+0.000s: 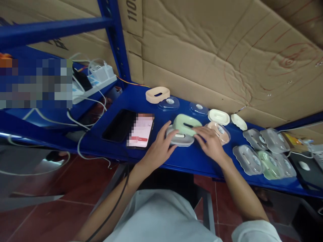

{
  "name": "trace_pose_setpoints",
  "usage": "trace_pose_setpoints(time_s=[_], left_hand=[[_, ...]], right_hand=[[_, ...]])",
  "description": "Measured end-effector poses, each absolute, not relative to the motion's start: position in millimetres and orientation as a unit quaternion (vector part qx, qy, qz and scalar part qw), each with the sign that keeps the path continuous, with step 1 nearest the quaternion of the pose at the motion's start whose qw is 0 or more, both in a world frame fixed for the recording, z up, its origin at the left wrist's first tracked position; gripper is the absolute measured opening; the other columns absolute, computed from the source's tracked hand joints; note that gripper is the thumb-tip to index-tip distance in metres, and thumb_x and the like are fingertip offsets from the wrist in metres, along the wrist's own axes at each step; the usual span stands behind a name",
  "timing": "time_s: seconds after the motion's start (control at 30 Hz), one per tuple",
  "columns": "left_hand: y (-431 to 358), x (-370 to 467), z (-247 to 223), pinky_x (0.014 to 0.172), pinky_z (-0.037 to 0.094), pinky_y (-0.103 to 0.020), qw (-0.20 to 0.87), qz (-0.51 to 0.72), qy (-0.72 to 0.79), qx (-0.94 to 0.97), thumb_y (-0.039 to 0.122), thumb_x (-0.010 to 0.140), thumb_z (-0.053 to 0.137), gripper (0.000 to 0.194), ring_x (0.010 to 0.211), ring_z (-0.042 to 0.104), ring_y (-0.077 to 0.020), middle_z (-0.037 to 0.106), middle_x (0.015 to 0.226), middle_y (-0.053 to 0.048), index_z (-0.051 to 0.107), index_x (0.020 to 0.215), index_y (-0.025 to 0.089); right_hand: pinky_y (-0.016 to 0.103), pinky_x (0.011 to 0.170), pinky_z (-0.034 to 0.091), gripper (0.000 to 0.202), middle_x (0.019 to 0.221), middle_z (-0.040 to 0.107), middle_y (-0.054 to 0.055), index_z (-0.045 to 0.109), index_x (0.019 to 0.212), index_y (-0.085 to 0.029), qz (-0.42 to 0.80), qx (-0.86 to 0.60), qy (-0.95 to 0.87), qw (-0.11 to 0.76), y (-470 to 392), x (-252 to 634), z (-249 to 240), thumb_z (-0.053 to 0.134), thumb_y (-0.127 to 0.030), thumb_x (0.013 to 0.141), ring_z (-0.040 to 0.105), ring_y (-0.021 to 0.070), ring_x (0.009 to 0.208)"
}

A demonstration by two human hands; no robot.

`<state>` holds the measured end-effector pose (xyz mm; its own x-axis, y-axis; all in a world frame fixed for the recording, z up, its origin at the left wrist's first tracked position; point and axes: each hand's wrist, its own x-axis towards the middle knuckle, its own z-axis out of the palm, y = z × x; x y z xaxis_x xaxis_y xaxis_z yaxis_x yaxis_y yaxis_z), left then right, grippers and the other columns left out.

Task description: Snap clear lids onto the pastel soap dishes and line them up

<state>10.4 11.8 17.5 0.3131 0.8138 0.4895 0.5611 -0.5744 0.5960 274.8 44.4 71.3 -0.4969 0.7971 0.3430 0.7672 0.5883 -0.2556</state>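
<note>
A light green oval piece (pixel 185 121) with a dark slot sits tilted over a grey tray-like piece (pixel 180 139) near the middle of the blue table. My left hand (pixel 163 144) holds the grey piece at its left end, thumb and fingers around the edge. The fingers of my right hand (pixel 209 141) are closed on the right end of the green piece. Just right of it lies a peach dish (pixel 224 135) under a clear cover, partly behind my right hand.
Behind are a peach oval piece (pixel 154 96), clear lids (pixel 169 103) and cream dishes (pixel 219 117). Several covered dishes (pixel 248 159) lie at right. Phones (pixel 141 131) and a white power strip (pixel 94 86) are at left. Cardboard (pixel 189 50) stands behind the blue shelf (pixel 161 158).
</note>
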Motion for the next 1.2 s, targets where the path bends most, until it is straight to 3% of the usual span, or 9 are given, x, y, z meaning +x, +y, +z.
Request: trace_pose_setpoints(time_s=[0.13,0.3,0.4,0.67,0.77,0.87,0.93,1.07,1.2], left_hand=[[15.0,10.7,14.3,0.128,0.039,-0.057,0.165,0.376,0.407,0.816,0.019,0.104,0.058,0.062,0.165,0.024,-0.0349,0.019,0.177,-0.019,0.036,0.162,0.027],[17.1,10.4,7.2,0.128,0.04,-0.057,0.149,0.378,0.414,0.814,0.024,0.103,0.061,0.043,0.16,0.036,-0.0346,0.034,0.171,-0.017,0.056,0.147,0.025],[15.6,9.6,7.2,0.127,0.041,-0.057,0.148,0.385,0.413,0.812,0.025,0.103,0.063,0.044,0.158,0.04,-0.0343,0.038,0.169,-0.016,0.057,0.147,0.027],[13.5,10.9,13.1,0.12,0.05,-0.052,0.208,0.36,0.437,0.797,0.026,0.102,0.064,0.075,0.159,0.038,-0.0343,0.028,0.174,-0.017,0.027,0.167,0.031],[13.7,10.9,12.0,0.123,0.047,-0.054,0.178,0.356,0.422,0.815,0.024,0.103,0.062,0.055,0.157,0.042,-0.0328,0.039,0.169,-0.016,0.047,0.156,0.027],[13.3,10.4,10.3,0.126,0.044,-0.055,0.139,0.357,0.395,0.835,0.025,0.102,0.064,0.025,0.155,0.045,-0.0331,0.046,0.164,-0.015,0.068,0.127,0.022],[12.3,10.1,9.9,0.125,0.045,-0.056,0.128,0.362,0.387,0.838,0.027,0.1,0.068,0.017,0.154,0.045,-0.034,0.048,0.162,-0.015,0.071,0.115,0.021],[9.9,9.9,11.9,0.124,0.047,-0.057,0.131,0.377,0.378,0.835,0.025,0.097,0.071,0.012,0.152,0.047,-0.0338,0.054,0.156,-0.015,0.072,0.108,0.02],[9.6,9.0,14.2,0.122,0.05,-0.054,0.134,0.381,0.374,0.835,0.025,0.098,0.071,0.011,0.151,0.049,-0.033,0.057,0.152,-0.016,0.07,0.107,0.02]], right_hand=[[0.05,0.113,0.05,0.038,0.141,0.072,0.005,0.065,0.145,-0.032,0.078,-0.413,-0.885,0.199,16.2,266.7,63.1,0.048,-0.03,0.111,0.065,0.0268,0.134],[0.052,0.119,0.047,0.039,0.144,0.071,0.007,0.065,0.145,-0.028,0.05,-0.386,-0.9,0.195,18.5,267.1,55.5,0.047,-0.025,0.111,0.06,0.0265,0.142],[0.052,0.122,0.045,0.039,0.145,0.07,0.006,0.064,0.146,-0.029,0.046,-0.382,-0.9,0.205,16.5,269.7,50.9,0.049,-0.025,0.11,0.06,0.0257,0.143],[0.051,0.112,0.053,0.032,0.13,0.076,0.009,0.073,0.133,-0.027,0.019,-0.476,-0.822,0.311,33.3,279.7,55.2,0.054,-0.036,0.108,0.069,0.0289,0.124],[0.052,0.107,0.055,0.033,0.126,0.078,0.011,0.076,0.127,-0.023,0.008,-0.501,-0.824,0.265,64.2,282.9,63.1,0.053,-0.036,0.108,0.071,0.0313,0.119],[0.051,0.109,0.053,0.034,0.127,0.078,0.01,0.078,0.122,-0.024,0.032,-0.49,-0.851,0.184,105.3,284.8,70.1,0.049,-0.035,0.108,0.071,0.0311,0.121],[0.054,0.114,0.049,0.037,0.138,0.073,0.011,0.074,0.132,-0.024,0.021,-0.505,-0.847,0.162,137.2,288.7,73.6,0.047,-0.031,0.107,0.065,0.0325,0.131],[0.072,0.12,0.036,0.061,0.167,0.046,0.016,0.051,0.159,-0.022,0.023,-0.585,-0.804,0.102,201.0,307.3,78.3,0.06,-0.034,0.1,0.042,0.0427,0.154],[0.06,0.121,0.043,0.055,0.156,0.06,0.013,0.059,0.152,-0.025,0.118,-0.555,-0.818,0.093,235.5,329.4,79.5,0.059,-0.047,0.102,0.057,0.035,0.144]])
